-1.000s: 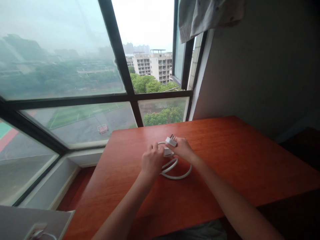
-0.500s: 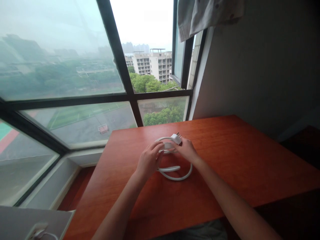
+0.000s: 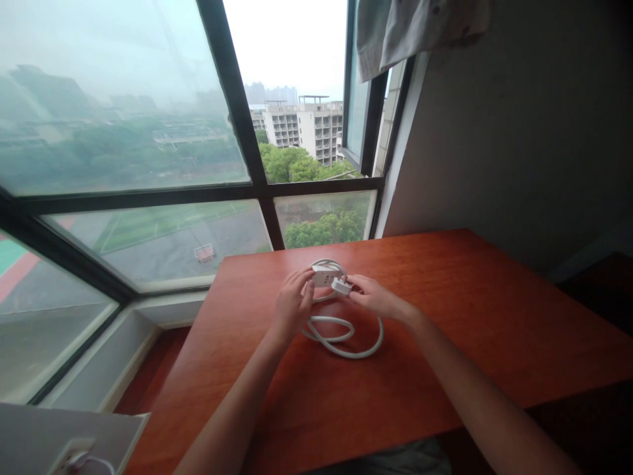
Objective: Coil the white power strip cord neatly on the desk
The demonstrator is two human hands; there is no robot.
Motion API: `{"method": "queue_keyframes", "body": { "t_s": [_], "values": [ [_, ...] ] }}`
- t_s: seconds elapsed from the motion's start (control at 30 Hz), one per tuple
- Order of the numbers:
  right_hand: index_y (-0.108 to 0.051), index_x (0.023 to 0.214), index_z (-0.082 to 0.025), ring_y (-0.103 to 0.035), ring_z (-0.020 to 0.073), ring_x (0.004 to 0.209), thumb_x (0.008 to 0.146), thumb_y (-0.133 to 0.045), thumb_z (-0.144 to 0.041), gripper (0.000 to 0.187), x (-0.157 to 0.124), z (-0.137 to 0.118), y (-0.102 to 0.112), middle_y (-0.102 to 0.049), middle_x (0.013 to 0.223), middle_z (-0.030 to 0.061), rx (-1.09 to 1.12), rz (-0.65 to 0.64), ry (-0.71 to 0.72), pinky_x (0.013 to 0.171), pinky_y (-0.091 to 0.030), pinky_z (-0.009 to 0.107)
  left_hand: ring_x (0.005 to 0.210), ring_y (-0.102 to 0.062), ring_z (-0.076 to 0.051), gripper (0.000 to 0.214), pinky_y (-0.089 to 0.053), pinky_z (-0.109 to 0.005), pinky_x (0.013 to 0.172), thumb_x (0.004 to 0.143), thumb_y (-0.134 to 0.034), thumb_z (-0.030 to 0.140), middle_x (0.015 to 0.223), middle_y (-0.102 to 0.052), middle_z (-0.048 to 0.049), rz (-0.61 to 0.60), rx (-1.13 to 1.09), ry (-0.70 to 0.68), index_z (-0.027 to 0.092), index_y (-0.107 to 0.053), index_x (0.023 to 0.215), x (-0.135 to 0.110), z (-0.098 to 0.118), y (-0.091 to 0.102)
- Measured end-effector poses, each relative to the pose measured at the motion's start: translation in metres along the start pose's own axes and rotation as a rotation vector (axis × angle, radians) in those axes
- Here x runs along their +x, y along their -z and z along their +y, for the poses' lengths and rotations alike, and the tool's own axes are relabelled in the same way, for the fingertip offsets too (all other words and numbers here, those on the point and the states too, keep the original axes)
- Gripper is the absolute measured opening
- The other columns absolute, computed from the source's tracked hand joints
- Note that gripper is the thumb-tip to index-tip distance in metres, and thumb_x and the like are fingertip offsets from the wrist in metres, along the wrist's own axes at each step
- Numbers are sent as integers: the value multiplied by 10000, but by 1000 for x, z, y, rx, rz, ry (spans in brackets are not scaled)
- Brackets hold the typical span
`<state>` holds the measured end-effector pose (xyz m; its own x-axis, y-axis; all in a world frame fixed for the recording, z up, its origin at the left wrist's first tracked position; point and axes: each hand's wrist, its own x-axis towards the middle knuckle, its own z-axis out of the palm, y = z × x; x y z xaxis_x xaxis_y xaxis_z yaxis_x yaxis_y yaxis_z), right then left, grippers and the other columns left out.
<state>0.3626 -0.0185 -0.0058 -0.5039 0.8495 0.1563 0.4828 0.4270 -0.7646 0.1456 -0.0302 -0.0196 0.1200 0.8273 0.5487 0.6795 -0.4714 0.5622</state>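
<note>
A white extension cord lies in loose loops on the reddish wooden table. My left hand is closed on the cord's small white socket block, held just above the tabletop. My right hand pinches the white plug and holds it against the block's right side. Both hands are over the middle of the table, close to its far edge by the window.
A large dark-framed window runs along the left and far side. A grey wall stands to the right, with cloth hanging above. A white outlet with a cable sits at the bottom left on a grey surface.
The plug pointed up and away a second ago; my right hand has turned it and brought it down against the socket block, which my left hand has lifted and turned. The cord loops have shifted slightly.
</note>
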Motion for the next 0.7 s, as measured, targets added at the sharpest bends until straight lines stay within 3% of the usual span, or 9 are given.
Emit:
{"method": "queue_keyframes", "body": {
  "t_s": [0.17,0.27,0.3,0.37,0.47,0.53,0.63,0.7],
  "values": [
    [-676,984,-175,-602,173,919,946,-372,-349,353,8,-15,-1,-678,984,33,186,-262,-7,828,-458,275,1081,-592,-213,289,-442,-355,930,912,-429,267,1128,-679,-58,-32,146,137,216,-634,1109,13,7,-5],
    [-668,1020,-177,-606,189,977,899,-475,-408,325,12,-27,-8,-680,1003,32,247,-364,81,857,-465,282,1056,-597,-223,288,-431,-343,901,907,-433,279,1101,-692,-57,-40,238,222,222,-646,1093,22,14,-10],
    [-646,1074,-181,-608,196,981,851,-557,-382,313,12,-29,-11,-677,1014,31,238,-344,110,859,-468,286,1044,-600,-223,292,-429,-336,889,910,-426,287,1094,-693,-60,-39,250,235,219,-648,1087,24,14,-12],
    [-555,1219,-197,-607,203,986,734,-676,-257,504,11,-29,-20,-660,1066,36,191,-238,162,867,-472,295,1007,-607,-221,311,-432,-313,840,921,-402,314,1071,-697,-71,-38,253,264,213,-654,1071,27,13,-15],
    [-387,1370,-199,-564,224,1086,656,-629,-74,764,8,-22,-38,-588,1209,81,35,-53,234,941,-448,332,907,-628,-210,363,-427,-275,733,939,-350,365,986,-709,-84,-42,234,348,213,-674,1001,29,8,-19],
    [-349,1397,-193,-548,236,1104,670,-558,-32,773,6,-15,-51,-555,1229,104,-123,57,239,946,-452,357,853,-637,-200,406,-418,-258,692,947,-318,394,936,-714,-86,-43,202,401,213,-682,956,30,4,-20],
    [-394,1371,-188,-590,233,969,723,-538,-70,674,4,-7,-64,-563,1126,104,-309,172,233,834,-511,356,842,-643,-196,435,-421,-251,685,947,-308,424,934,-720,-81,-44,138,439,211,-687,964,32,-2,-20],
    [-467,1316,-200,-584,234,966,758,-555,-111,571,3,-4,-65,-568,1090,100,-365,207,335,837,-511,365,868,-647,-199,406,-433,-254,702,933,-348,427,970,-722,-74,-54,103,449,213,-687,997,34,-8,-19]
  ]
}}
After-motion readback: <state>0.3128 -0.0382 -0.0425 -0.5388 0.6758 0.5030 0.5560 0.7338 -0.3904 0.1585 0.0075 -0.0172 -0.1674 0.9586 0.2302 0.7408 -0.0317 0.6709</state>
